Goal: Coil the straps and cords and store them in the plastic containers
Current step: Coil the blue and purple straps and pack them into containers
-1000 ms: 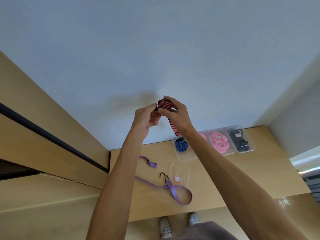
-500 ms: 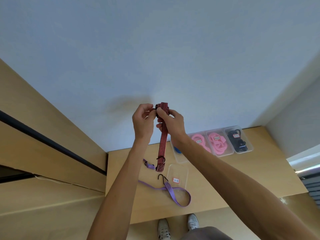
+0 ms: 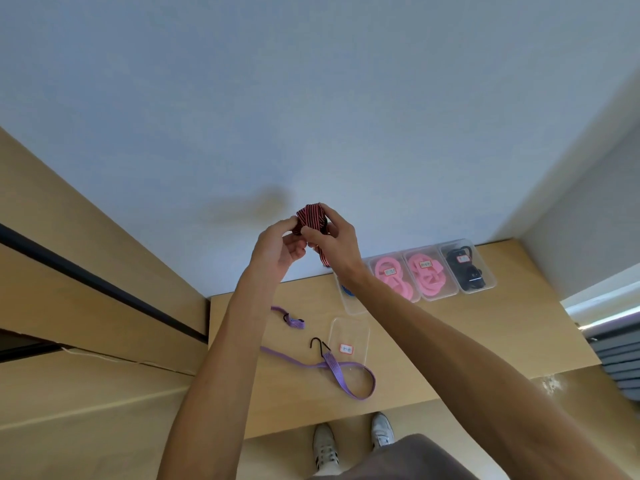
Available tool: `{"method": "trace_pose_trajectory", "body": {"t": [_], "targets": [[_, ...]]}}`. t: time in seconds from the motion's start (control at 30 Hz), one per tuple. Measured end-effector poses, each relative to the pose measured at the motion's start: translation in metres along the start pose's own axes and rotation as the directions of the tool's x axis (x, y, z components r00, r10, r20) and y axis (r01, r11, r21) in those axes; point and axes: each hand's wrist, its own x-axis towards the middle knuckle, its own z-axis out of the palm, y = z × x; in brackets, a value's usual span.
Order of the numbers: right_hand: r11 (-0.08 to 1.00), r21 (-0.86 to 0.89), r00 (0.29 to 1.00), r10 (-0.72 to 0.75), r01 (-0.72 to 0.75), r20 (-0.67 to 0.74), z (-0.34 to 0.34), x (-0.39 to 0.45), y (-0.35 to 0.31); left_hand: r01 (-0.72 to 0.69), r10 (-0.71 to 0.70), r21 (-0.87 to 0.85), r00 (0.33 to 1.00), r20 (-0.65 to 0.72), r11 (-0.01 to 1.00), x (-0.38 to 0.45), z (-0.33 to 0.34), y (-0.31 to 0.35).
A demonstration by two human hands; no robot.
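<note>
Both hands are raised in front of the wall, well above the wooden table (image 3: 450,341); the right hand (image 3: 334,239) is gripping a coiled red-and-black striped strap (image 3: 311,218), thumb and fingers curling round the bundle, a short tail hanging down beside the wrist; the left hand (image 3: 278,245) is pinching the coil's near edge with its fingertips, the other fingers curling in toward the palm; below, on the table, a purple strap (image 3: 349,375) is lying loose in an open loop, its black hook (image 3: 319,344) just beside an empty clear container (image 3: 349,336) bearing a small label; the strap's other end (image 3: 292,320) is lying bunched nearer the wall; along the back edge four clear containers are sitting in a row — one with a blue cord (image 3: 347,291), partly hidden behind the right forearm; two with pink coils (image 3: 394,280) (image 3: 427,277); one with a black strap (image 3: 465,271); white shoes are showing below the table's front edge
</note>
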Motion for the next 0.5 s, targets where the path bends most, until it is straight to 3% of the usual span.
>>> {"method": "trace_pose_trajectory", "body": {"t": [0.17, 0.3, 0.4, 0.5], "targets": [[0.994, -0.062, 0.996, 0.094, -0.094, 0.008, -0.005, 0.0, 0.002, 0.024, -0.021, -0.079, 0.999, 0.034, 0.997, -0.003, 0.0, -0.003], [0.996, 0.015, 0.995, 0.093, -0.093, -0.026, -0.006, 0.001, 0.001, -0.104, 0.105, -0.03, 0.994, 0.031, 0.994, -0.003, 0.008, -0.007], [0.983, 0.103, 0.981, 0.162, -0.151, -0.107, -0.006, 0.001, 0.0, -0.261, 0.27, 0.123, 0.96, -0.068, 0.958, 0.001, 0.018, -0.011], [0.963, -0.001, 0.944, 0.266, -0.271, -0.197, -0.004, 0.002, -0.002, -0.398, 0.47, 0.401, 0.878, -0.094, 0.825, 0.007, 0.019, -0.015]]}}
